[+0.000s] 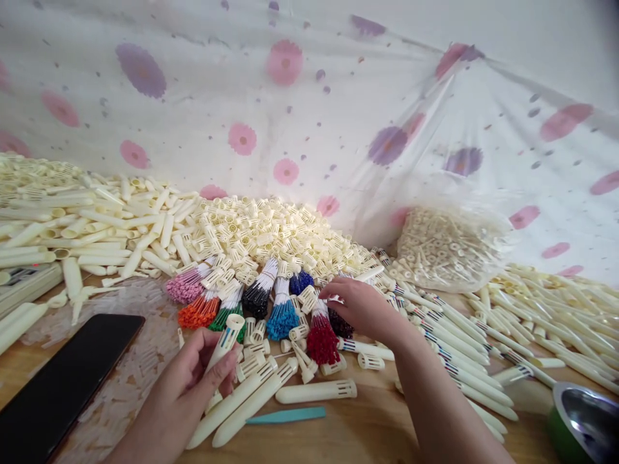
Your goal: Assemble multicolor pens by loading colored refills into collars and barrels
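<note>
My left hand (186,386) is closed around a cream plastic pen barrel (225,341), held tilted with its slotted end up. My right hand (360,309) reaches over the bundles of coloured refills, fingers pinched at the top of the red bundle (322,338). Beside it lie the blue bundle (282,316), black bundle (256,293), green bundle (227,316), orange bundle (198,312) and pink bundle (184,287). Several loose cream barrels (316,391) lie on the wooden table (348,432) between my hands.
A black phone (62,380) lies at the left front. A teal strip (285,415) lies near the front. Heaps of cream barrels (97,219) and caps (271,232) fill the back. A clear bag of small parts (449,248) and assembled pens (464,348) sit right. A green-rimmed metal bowl (583,422) stands at the right corner.
</note>
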`<state>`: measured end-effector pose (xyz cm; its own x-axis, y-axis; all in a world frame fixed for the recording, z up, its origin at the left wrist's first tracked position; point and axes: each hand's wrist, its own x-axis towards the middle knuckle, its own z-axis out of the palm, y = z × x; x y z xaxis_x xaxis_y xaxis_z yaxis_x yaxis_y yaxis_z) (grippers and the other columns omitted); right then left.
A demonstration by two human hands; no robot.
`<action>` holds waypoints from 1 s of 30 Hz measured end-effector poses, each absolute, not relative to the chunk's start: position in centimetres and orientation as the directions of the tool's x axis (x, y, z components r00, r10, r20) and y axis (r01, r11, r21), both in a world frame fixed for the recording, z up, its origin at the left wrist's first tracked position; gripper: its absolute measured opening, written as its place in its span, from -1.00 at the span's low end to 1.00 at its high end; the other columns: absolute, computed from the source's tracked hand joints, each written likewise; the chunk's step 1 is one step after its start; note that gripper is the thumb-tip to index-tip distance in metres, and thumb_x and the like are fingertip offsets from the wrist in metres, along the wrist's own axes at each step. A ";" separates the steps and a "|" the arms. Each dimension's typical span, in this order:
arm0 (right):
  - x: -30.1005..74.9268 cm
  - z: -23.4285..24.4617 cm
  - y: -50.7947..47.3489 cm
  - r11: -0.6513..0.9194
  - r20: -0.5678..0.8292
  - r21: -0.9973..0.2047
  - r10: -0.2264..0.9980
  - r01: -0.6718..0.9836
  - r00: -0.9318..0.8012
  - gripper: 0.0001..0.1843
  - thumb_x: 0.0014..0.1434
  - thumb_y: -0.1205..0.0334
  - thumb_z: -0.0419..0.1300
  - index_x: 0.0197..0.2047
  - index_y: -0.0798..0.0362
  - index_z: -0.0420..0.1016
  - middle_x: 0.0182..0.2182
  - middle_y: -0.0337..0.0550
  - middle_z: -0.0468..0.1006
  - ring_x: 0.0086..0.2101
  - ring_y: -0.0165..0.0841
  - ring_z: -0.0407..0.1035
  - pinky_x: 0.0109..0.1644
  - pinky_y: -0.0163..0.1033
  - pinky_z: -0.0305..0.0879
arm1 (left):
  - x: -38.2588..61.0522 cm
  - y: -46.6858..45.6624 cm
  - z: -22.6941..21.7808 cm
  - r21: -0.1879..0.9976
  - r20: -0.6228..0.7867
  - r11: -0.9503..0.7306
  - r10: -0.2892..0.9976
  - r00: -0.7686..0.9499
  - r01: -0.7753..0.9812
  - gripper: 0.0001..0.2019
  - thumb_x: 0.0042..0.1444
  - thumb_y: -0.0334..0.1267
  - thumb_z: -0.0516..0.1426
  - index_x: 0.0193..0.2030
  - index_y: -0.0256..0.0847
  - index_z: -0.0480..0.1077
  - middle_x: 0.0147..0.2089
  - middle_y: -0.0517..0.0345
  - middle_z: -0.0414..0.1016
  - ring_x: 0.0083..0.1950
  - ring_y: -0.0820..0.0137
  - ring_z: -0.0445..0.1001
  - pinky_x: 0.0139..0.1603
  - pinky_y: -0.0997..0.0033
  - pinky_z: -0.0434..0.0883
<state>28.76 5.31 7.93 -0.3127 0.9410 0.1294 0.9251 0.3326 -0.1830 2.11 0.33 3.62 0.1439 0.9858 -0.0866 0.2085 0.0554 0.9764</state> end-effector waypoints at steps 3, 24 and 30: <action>28.4 6.7 6.0 0.383 0.260 -0.131 0.903 0.914 -0.342 -0.78 0.17 0.46 0.11 -0.19 0.04 0.53 -0.25 -0.13 0.58 -0.24 -0.29 0.45 -0.15 -0.20 0.35 | 2.3 0.4 3.7 0.982 -0.087 0.051 0.977 0.194 0.180 -0.57 -0.07 0.25 0.11 -0.50 -0.12 0.35 -0.57 0.23 0.43 -0.45 0.34 0.44 -0.33 0.42 0.44; 27.9 6.1 11.9 0.706 -0.066 0.303 0.685 0.640 -0.725 -0.84 0.23 0.46 0.07 -0.16 0.14 0.43 -0.30 -0.06 0.51 -0.27 -0.31 0.35 -0.28 -0.27 0.22 | 3.8 0.3 2.0 0.958 -0.168 0.206 0.968 0.187 -0.202 -0.65 -0.15 0.11 0.27 -0.41 -0.15 0.53 -0.48 0.20 0.53 -0.55 0.43 0.43 -0.54 0.50 0.47; 28.0 6.2 12.2 0.708 -0.096 0.327 0.684 0.626 -0.723 -0.83 0.25 0.45 0.03 -0.15 0.13 0.41 -0.34 -0.08 0.52 -0.23 -0.30 0.37 -0.26 -0.29 0.22 | 4.0 0.2 2.3 0.941 -0.217 0.260 0.955 0.204 -0.215 -0.64 -0.21 0.08 0.31 -0.42 -0.19 0.52 -0.48 0.18 0.54 -0.55 0.41 0.43 -0.54 0.47 0.47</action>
